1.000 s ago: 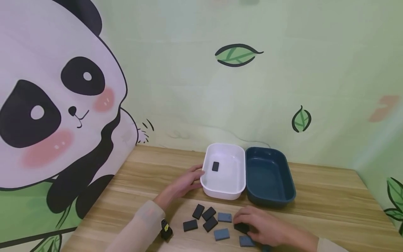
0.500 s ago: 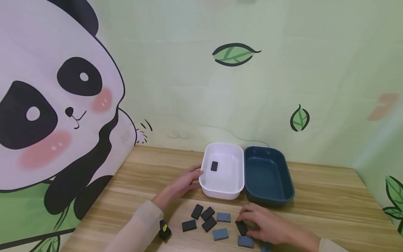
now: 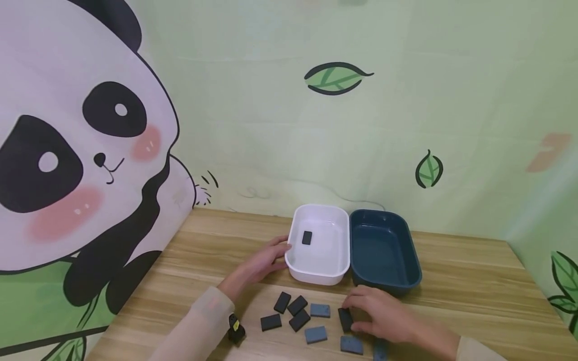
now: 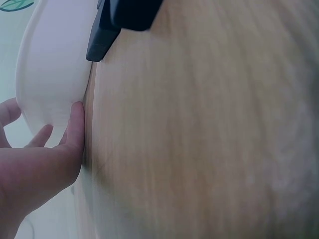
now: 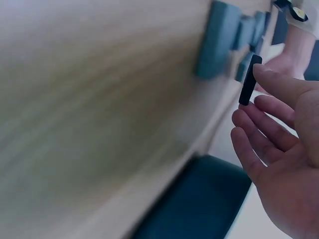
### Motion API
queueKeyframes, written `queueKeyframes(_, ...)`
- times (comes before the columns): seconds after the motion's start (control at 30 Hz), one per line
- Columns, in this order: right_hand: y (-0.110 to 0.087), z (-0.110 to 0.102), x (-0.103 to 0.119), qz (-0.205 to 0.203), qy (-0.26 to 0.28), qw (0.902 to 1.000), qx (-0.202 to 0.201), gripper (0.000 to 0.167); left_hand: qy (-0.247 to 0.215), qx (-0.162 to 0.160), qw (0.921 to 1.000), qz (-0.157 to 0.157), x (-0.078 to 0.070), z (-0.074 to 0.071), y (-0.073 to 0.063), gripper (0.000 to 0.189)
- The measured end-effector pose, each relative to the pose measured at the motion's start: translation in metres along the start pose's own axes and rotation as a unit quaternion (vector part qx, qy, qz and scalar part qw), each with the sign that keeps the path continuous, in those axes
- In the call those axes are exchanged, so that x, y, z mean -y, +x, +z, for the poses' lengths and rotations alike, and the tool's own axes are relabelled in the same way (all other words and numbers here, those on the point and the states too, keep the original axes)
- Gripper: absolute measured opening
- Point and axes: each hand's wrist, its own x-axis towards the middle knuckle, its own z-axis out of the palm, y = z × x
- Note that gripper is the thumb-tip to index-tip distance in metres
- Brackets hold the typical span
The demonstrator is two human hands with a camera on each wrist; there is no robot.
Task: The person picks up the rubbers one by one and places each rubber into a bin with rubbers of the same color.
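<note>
In the head view my left hand (image 3: 264,260) touches the left side of the white tray (image 3: 316,277). The left wrist view shows its fingertips and thumb against the tray's wall (image 4: 55,74). My right hand (image 3: 384,316) pinches a black rectangular block (image 3: 345,320) between thumb and fingertips. Seen from the right wrist, this block (image 5: 250,82) stands on edge above the table, its other fingers loosely bent. Several black blocks (image 3: 299,320) and several blue blocks (image 3: 315,335) lie left of and below the right hand. One black block (image 3: 307,237) lies in the white tray.
A dark blue tray (image 3: 384,250) stands against the white tray's right side, just beyond my right hand. Behind both trays, the wooden table (image 3: 469,265) meets a backdrop (image 3: 262,115) printed with a panda and leaves. A small black device (image 3: 236,330) sits at my left wrist.
My right hand has moved slightly away from me, and the black block in its fingers has turned from lying crosswise to pointing away. My left hand stays at the white tray.
</note>
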Motion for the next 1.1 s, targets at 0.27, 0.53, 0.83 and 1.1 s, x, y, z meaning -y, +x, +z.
queueKeyframes(0.27, 0.007, -0.025, 0.005, -0.012, 0.004, 0.9972, -0.073, 0.032, 0.004, 0.005, 1.0, 0.001, -0.001, -0.001, -0.001, 0.064)
queueKeyframes(0.53, 0.038, -0.036, -0.011, 0.003, -0.039, 0.9866, -0.159, 0.036, 0.004, 0.011, 0.9999, 0.007, 0.0, -0.001, -0.001, 0.064)
queueKeyframes(0.83, 0.089, -0.04, -0.038, 0.085, -0.022, 0.9823, -0.166, 0.038, 0.009, 0.004, 0.9999, 0.004, 0.0, 0.0, -0.001, 0.064)
queueKeyframes(1.1, 0.126, -0.034, -0.055, 0.133, -0.013, 0.9795, -0.151, 0.038, 0.001, 0.002, 1.0, 0.008, 0.001, 0.0, 0.0, 0.064)
